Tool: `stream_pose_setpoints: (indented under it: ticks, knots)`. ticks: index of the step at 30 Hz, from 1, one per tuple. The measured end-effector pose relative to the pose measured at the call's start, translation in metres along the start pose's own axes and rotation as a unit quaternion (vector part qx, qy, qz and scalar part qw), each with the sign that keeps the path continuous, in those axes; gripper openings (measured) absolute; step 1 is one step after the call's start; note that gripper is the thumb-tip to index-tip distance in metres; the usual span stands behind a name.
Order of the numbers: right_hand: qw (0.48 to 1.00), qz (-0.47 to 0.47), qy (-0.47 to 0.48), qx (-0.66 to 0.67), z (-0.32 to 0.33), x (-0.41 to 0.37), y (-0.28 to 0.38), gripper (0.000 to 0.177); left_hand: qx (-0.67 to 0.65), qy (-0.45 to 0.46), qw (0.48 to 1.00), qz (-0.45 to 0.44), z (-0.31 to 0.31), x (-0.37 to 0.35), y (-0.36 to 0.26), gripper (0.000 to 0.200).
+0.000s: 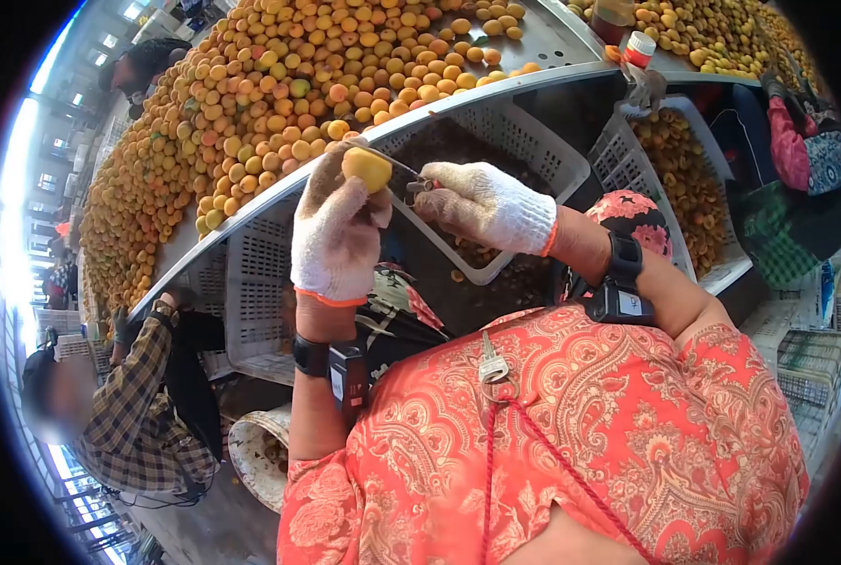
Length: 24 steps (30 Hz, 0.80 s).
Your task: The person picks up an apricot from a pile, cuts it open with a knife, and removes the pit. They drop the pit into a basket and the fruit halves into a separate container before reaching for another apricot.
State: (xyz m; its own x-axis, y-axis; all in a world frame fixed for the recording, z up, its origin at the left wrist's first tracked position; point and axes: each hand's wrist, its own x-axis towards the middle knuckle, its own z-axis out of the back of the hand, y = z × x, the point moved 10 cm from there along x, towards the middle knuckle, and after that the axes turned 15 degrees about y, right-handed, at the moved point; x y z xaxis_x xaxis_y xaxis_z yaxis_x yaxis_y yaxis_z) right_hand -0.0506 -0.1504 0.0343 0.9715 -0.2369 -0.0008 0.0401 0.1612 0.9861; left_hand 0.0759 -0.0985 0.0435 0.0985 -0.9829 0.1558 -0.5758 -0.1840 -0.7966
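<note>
Left hand (336, 231): gloved, thumb and fingers closed round one yellow-orange fruit (368, 169), raised at the front of the body, just beyond the near rim of the counter (560, 40) in view. The thumb lies along the near side; part of the fruit's face is uncovered toward the right.

Right hand (486, 202): gloved, fingers curled closed on the short handle of a thin-bladed tool (424, 185). Blade points left, its far end at the fruit's upper edge; cannot tell whether it has entered the flesh.

Handling (judged): fruit light, roundish, probably a firm skin over softer flesh that would bruise under a hard pinch. Juice could make it slick; the knit glove should add grip. Best hold: thumb and fingers on opposite sides at the widest part, pads clear of the blade line. Tool likely light and stiff; hold by the handle only.

Outward: open crate (564, 162) below the hands. Beyond, a broad heap of similar fruit (279, 89) on the counter. To the right, another crate (620, 155) containing darker orange pieces, whose cut cannot be made out.
</note>
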Motion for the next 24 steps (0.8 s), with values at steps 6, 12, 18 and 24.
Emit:
stream_pose_setpoints:
  ticks: [6, 12, 18, 24]
  knots:
    - [0.997, -0.021, -0.021, -0.073, -0.002, -0.010, 0.012, 0.030, 0.051, -0.013, 0.999, -0.012, -0.019, -0.005, 0.001, 0.048]
    - [1.000, -0.023, -0.008, 0.006, -0.010, -0.019, 0.017, 0.031, 0.151, -0.033, 0.987, -0.034, -0.029, -0.010, -0.012, 0.047]
    - [1.000, 0.021, -0.009, 0.014, -0.009, -0.018, 0.015, 0.031, 0.233, -0.038, 0.970, -0.056, -0.040, -0.009, -0.025, 0.044]
    - [0.998, 0.047, -0.034, -0.022, -0.008, -0.021, 0.027, 0.033, 0.255, -0.050, 0.964, -0.056, -0.038, -0.006, -0.031, 0.043]
